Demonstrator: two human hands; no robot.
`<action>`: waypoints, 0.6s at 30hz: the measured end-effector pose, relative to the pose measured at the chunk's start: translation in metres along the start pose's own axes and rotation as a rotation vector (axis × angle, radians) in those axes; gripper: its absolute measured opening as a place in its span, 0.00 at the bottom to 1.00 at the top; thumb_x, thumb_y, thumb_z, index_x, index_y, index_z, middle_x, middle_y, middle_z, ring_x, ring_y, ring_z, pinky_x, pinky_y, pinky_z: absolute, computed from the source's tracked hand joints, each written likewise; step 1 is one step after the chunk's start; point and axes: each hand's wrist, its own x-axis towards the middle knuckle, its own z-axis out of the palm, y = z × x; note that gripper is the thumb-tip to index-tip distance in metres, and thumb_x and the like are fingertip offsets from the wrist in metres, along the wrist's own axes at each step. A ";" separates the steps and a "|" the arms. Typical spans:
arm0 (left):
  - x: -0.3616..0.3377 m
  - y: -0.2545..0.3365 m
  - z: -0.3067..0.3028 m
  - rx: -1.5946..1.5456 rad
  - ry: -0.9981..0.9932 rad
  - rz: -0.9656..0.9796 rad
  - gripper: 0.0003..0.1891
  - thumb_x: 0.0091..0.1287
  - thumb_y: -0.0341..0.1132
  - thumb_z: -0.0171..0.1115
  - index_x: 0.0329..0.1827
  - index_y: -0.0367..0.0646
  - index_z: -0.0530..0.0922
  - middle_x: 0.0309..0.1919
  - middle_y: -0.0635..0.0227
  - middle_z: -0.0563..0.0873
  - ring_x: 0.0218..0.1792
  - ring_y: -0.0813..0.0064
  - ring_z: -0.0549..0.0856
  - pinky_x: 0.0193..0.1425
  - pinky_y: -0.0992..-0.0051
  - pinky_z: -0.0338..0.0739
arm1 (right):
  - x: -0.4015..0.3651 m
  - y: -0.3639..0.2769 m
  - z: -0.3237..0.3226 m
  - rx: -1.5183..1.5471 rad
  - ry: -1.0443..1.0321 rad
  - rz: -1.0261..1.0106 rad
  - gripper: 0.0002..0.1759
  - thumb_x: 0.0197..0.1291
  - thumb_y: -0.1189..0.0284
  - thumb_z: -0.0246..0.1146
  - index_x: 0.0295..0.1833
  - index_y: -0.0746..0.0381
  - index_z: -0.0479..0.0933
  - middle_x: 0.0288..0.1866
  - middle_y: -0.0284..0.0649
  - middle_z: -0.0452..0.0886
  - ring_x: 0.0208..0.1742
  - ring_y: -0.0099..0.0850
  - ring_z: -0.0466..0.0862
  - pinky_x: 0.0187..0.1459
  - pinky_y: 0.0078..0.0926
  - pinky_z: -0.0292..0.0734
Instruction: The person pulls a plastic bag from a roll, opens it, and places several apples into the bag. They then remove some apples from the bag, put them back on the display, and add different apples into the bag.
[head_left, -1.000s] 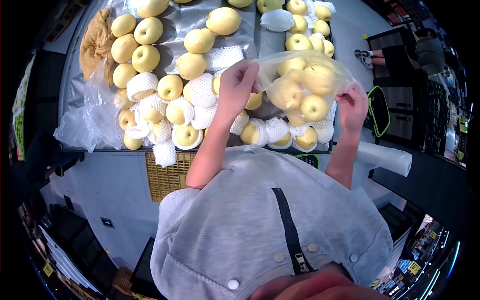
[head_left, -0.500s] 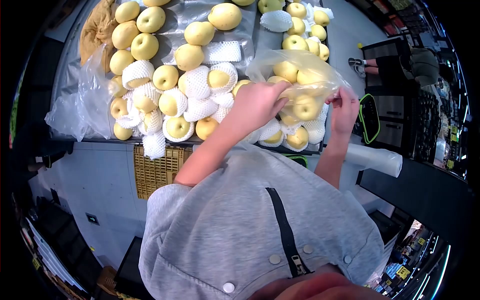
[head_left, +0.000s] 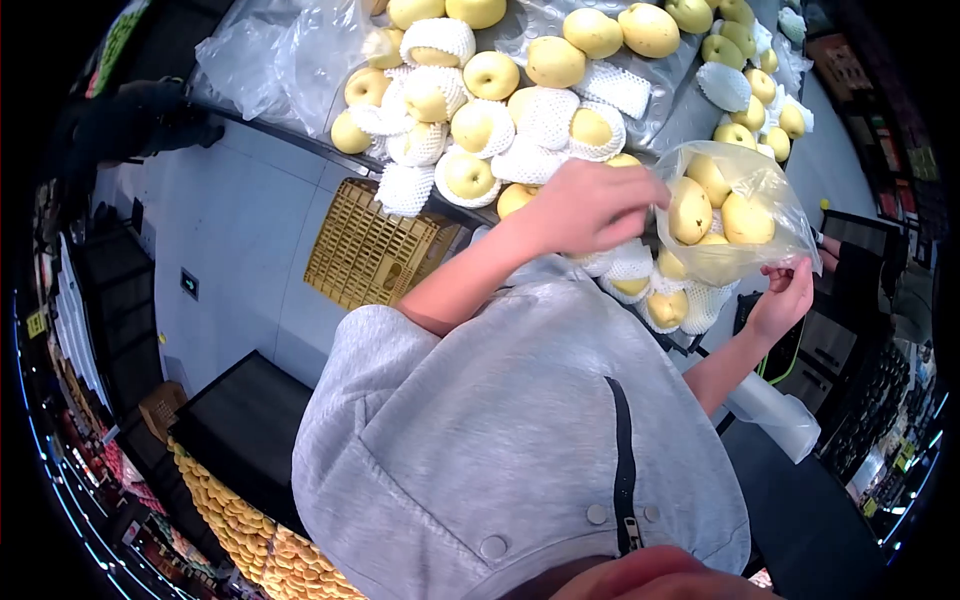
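Note:
A clear plastic bag (head_left: pixel 730 262) is stretched between my hands above the front right of the fruit display. Several yellow pears (head_left: pixel 748 218) show in it, and they seem to lie inside. At the bag's left edge is my left hand (head_left: pixel 590 205), fingers bent and fingertips at the film; the exact grip is partly hidden. On the other side, my right hand (head_left: pixel 783 302) pinches the bag's lower right rim. More pears (head_left: pixel 468 175), some in white foam nets (head_left: pixel 548 118), lie to the left of and below the bag.
A yellow plastic crate (head_left: pixel 370 245) is at the display's front edge, left of my body. Loose clear film (head_left: pixel 285 60) lies at the far left. A roll of plastic bags (head_left: pixel 775 415) is to my right. A person's dark-clothed legs (head_left: pixel 150 120) show at upper left.
The view has turned, so the display appears shifted right. The bag now sits wider, with pears showing clearly in it. Both hands remain at its edges.

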 end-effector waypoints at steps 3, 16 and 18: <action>-0.010 -0.044 -0.041 0.141 0.256 -0.245 0.12 0.61 0.27 0.60 0.47 0.46 0.82 0.38 0.69 0.88 0.33 0.73 0.88 0.33 0.75 0.80 | -0.001 0.013 -0.014 0.099 0.038 -0.021 0.21 0.76 0.60 0.48 0.49 0.68 0.75 0.39 0.42 0.82 0.35 0.28 0.79 0.38 0.26 0.75; -0.097 -0.106 -0.149 0.698 0.064 -0.934 0.21 0.63 0.43 0.67 0.56 0.42 0.81 0.49 0.54 0.87 0.51 0.56 0.86 0.57 0.61 0.79 | -0.009 0.101 -0.102 -1.011 -0.440 0.353 0.19 0.71 0.66 0.60 0.61 0.66 0.74 0.42 0.41 0.84 0.41 0.28 0.82 0.44 0.29 0.76; -0.101 -0.107 -0.154 0.561 0.181 -0.930 0.18 0.64 0.40 0.65 0.54 0.41 0.82 0.47 0.54 0.88 0.50 0.58 0.86 0.55 0.62 0.79 | -0.020 0.126 -0.110 -0.831 -0.396 0.408 0.19 0.72 0.67 0.59 0.62 0.66 0.74 0.41 0.39 0.84 0.40 0.26 0.81 0.43 0.27 0.76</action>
